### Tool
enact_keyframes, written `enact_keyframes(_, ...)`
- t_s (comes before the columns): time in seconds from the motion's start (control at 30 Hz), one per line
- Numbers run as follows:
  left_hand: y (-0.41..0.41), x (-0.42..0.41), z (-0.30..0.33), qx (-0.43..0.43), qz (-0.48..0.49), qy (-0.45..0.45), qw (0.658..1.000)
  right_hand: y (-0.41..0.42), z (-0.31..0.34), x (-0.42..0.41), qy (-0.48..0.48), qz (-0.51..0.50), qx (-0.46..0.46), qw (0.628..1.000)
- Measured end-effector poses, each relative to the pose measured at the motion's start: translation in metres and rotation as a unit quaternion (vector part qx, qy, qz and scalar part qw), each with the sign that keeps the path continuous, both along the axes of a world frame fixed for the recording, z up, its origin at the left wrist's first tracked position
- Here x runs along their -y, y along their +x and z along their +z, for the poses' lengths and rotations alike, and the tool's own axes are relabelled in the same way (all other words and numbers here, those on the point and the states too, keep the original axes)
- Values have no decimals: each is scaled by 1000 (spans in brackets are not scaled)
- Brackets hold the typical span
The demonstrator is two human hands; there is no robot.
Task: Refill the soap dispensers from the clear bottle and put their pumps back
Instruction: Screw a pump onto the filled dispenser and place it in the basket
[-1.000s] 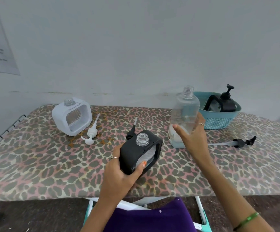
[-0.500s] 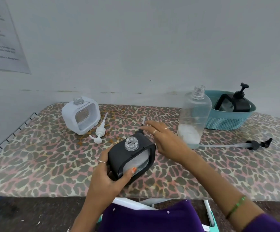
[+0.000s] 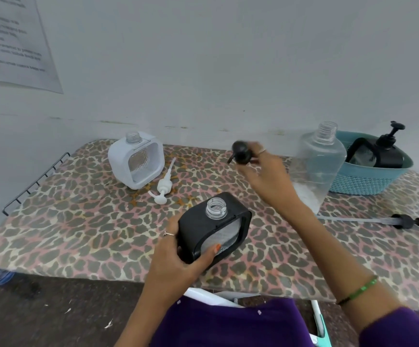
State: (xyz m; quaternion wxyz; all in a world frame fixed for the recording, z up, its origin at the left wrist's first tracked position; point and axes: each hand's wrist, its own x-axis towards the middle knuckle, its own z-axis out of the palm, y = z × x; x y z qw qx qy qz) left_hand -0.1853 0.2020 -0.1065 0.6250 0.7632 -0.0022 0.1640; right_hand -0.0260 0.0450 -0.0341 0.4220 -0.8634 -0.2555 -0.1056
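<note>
The counter (image 3: 83, 221), covered in a leopard print, is filling the middle of the frame against a pale wall with a paper sheet (image 3: 13, 41) hanging at the upper left. A teal basket (image 3: 368, 181) is sitting at the right edge of the counter, holding a black dispenser with its pump fitted (image 3: 383, 151). Just left of the basket, the clear bottle (image 3: 316, 161) is standing upright with its neck uncapped and a little liquid at the bottom. The white dispenser (image 3: 135, 161) is standing at the upper left of the counter with its neck open, and the white pump (image 3: 163, 186) is lying beside it to the right. In the lower centre, the left hand (image 3: 175, 256) is gripping the black dispenser (image 3: 213, 226), which is tilted and open at the neck, with the thumb pressing on its clear front window. Above it, the right hand (image 3: 266, 171) is pinching the black pump (image 3: 241, 152) in its fingertips, holding it in the air; the pump is blurred. A long pump (image 3: 401, 220) with a clear tube is lying on the counter at the right, below the basket.
</note>
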Motion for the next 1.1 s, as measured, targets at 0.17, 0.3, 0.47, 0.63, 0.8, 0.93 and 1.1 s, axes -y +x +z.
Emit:
enact_keyframes(0.17, 0, -1, -3, -5, 1, -3, 1000, -45, 56, 11, 405, 72, -82, 908)
enact_keyframes(0.3, 0, -1, -3, 1, 0, 1, 1000, -67, 73, 13, 493, 167, -160, 839)
enact_keyframes(0.47, 0, -1, -2, 9, -2, -5, 1000, -79, 69, 8, 429, 157, -158, 875)
enact_keyframes(0.63, -1, -1, -2, 5, -7, -9, 1000, -81, 58, 6, 376, 136, -149, 904)
enact_keyframes(0.8, 0, -1, -4, 6, -6, -7, 1000, -83, 48, 1, 318, 148, -164, 922)
enact_keyframes(0.93, 0, -1, -2, 11, -7, -3, 1000, -81, 32, -4, 216, 165, -184, 945)
enact_keyframes(1.1, 0, -1, -2, 9, -5, -4, 1000, -84, 24, -3, 169, 168, -182, 954)
